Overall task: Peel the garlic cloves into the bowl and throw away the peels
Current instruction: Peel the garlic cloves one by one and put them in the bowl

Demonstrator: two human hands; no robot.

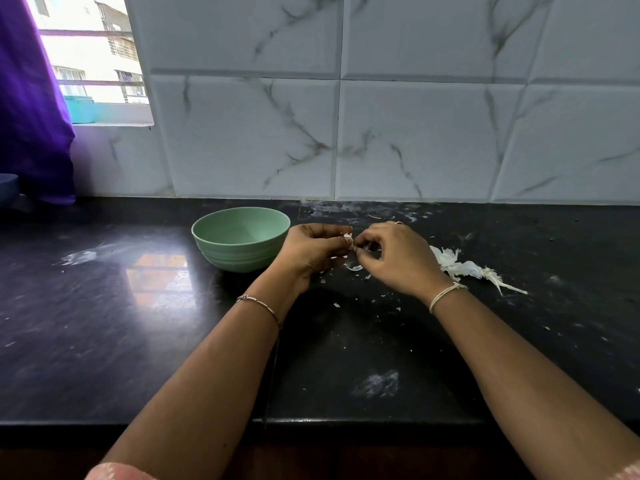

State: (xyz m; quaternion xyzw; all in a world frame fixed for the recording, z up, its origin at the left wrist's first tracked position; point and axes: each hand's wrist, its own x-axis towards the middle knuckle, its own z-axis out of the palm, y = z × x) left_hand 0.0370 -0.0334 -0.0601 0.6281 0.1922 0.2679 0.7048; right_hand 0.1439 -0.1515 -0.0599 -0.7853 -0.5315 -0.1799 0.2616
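Hidden or cut off at the counter (104,323)

The garlic clove (348,240) shows only as a pale sliver between the pinching fingertips of the left hand (311,251) and right hand (394,258); how much skin is on it I cannot tell. The right hand covers the left end of the peel pile (453,263), toward the counter's right back. The bowl's (239,252) near wall hides the front of its floor. White flecks (336,304) mid-counter are too small to identify. At the counter's left back corner a dark blue object (7,188) is cut off by the picture's edge.
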